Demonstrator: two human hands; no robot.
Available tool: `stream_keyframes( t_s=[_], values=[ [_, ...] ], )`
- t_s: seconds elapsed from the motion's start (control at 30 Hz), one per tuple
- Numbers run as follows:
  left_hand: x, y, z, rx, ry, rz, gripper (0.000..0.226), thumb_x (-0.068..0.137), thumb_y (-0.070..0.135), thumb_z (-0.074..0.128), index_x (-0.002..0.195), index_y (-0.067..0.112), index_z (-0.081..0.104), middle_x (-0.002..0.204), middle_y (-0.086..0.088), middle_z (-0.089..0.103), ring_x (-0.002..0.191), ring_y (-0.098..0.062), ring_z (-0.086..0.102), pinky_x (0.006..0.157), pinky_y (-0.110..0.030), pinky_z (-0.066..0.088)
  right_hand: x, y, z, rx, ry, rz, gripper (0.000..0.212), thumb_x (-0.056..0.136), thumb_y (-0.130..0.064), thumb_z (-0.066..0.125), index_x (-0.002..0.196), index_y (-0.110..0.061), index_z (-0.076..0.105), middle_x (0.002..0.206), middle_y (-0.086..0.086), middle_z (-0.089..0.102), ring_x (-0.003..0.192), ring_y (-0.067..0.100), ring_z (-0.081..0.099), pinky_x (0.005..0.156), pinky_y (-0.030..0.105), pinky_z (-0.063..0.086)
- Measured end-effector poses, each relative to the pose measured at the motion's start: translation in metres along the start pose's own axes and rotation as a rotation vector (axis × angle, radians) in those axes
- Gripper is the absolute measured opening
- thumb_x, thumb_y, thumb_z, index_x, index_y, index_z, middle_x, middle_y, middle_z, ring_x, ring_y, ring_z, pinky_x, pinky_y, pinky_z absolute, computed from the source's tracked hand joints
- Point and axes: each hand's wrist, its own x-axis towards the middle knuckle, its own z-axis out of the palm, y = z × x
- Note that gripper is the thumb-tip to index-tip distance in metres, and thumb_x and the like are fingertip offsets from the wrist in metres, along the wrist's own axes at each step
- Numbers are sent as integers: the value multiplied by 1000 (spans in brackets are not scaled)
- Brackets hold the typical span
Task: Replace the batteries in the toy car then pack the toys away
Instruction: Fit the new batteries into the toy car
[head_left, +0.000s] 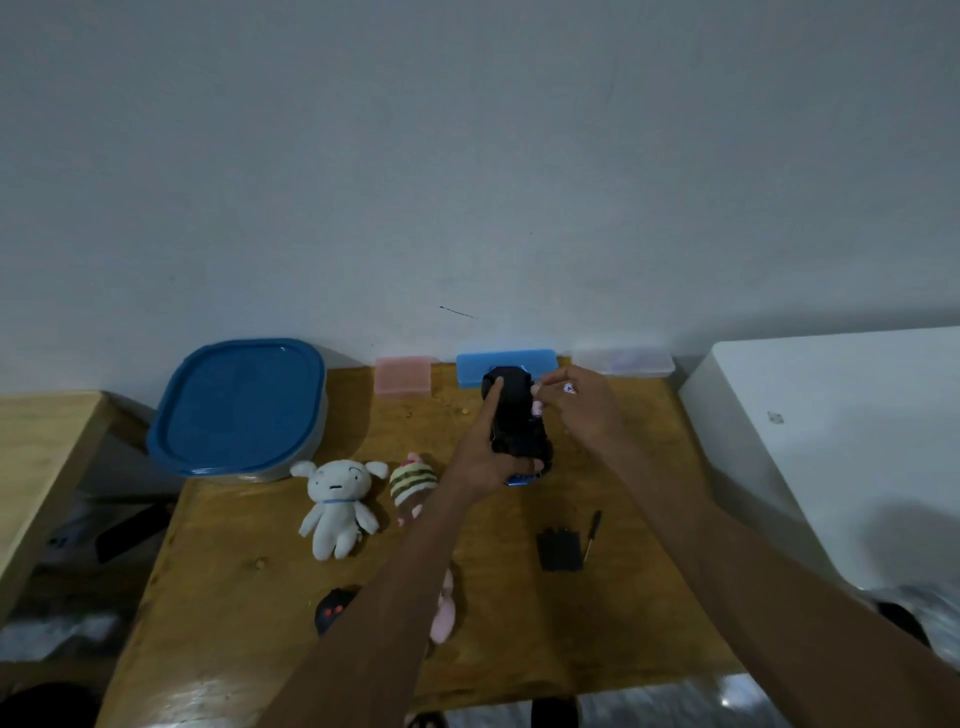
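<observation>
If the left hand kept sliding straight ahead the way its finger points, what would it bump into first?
Probably the flat blue plastic case against the wall. The left hand grips the black toy car, its index finger pointing forward along it toward that case. Depth is hard to judge.

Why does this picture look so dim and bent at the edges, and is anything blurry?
Head view: dim, bluish light; the wide lens bows the wooden table edges outward; the floor at the bottom corners smears into blur; the black toy car held by the left hand loses detail in shadow; soft shadows, no strong glare.
</observation>
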Motion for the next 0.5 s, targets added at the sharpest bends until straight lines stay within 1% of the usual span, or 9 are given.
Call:
stream_keyframes(
  t_s=[0.03,0.1,0.13,0.2,0.23,0.27,0.3,0.4,0.5],
  values=[
    [0,0,0,19,3,11,120,75,0,86,161,40,11,157,-4,41,138,-29,47,109,-52,47,-1,-3,0,-31,-5,-35,16,95,-24,66,103,-14,74,107,2,72,97,13,66,86,30,55],
    [1,-2,0,28,7,26,120,75,1,86,161,40,12,155,-3,43,136,-26,47,109,-47,48,-3,-7,1,-74,-39,-77,21,99,-24,59,110,-17,75,104,-4,73,88,-1,66,77,13,50],
    [1,-3,0,24,6,34,119,75,0,86,161,39,13,154,-3,43,136,-25,47,108,-45,49,-4,-9,1,-100,-62,-88,21,100,-26,58,111,-19,75,99,-6,73,83,-5,65,74,11,48],
    [1,-5,0,11,4,56,118,75,-1,86,160,39,14,155,-3,43,135,-22,47,107,-39,50,-5,-9,2,-135,-95,-84,15,98,-31,63,106,-22,71,91,-6,72,74,-4,66,70,15,50],
    [1,-6,-1,6,5,66,118,75,0,86,160,39,15,156,-2,42,135,-20,47,105,-35,50,-6,-9,2,-124,-103,-69,13,95,-33,67,102,-22,67,89,-5,72,70,-4,67,63,14,50],
    [1,-7,-1,5,7,75,117,75,0,87,160,39,16,156,-2,42,134,-18,47,104,-33,51,-7,-9,2,-117,-101,-64,16,92,-34,72,96,-21,64,86,-4,71,66,-4,67,56,11,47],
    [1,-8,-1,3,10,85,117,75,2,87,160,40,16,157,-2,41,134,-18,47,103,-33,51,-7,-9,2,-125,-91,-74,21,88,-36,76,90,-21,62,81,-5,71,64,-3,67,53,10,45],
    [2,-9,-2,20,13,101,118,73,7,89,160,40,17,156,-1,41,136,-22,47,104,-38,53,-9,-9,2,-158,-44,-115,26,82,-42,80,77,-22,63,72,-8,69,64,1,65,53,13,44],
    [1,-11,-3,-1,12,98,118,74,5,89,160,38,17,156,1,40,137,-21,47,104,-35,52,-13,-11,5,-183,-7,-145,20,83,-38,79,78,-24,67,81,-9,69,71,0,63,52,9,43]
  ],
)
